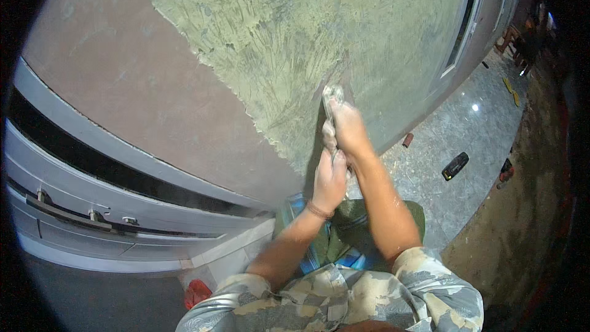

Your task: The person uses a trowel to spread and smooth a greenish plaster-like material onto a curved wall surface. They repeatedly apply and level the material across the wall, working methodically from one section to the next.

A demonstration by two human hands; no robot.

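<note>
Both my hands are closed round a narrow tool (332, 94) smeared with pale plaster, whose exact kind is hidden by my fingers. My right hand (349, 128) grips higher up, with the wrist toward the right. Just below it is my left hand (330, 179), wrapped round the lower part. The tool is at the wall in front of me, over a layer of yellow-green plaster (246, 31). Rough ridges mark this plaster on the left, and it is smoother toward the right. A ragged edge divides it from the bare pinkish wall (178, 104).
A pale frame with a dark gap and metal fittings (95, 215) curves along the left. Another frame (466, 31) stands at the right. On the shiny grey floor (424, 178) lie a black oblong object (455, 166), a reddish piece (407, 140) and yellow objects (511, 91). Something red (197, 295) lies lower left.
</note>
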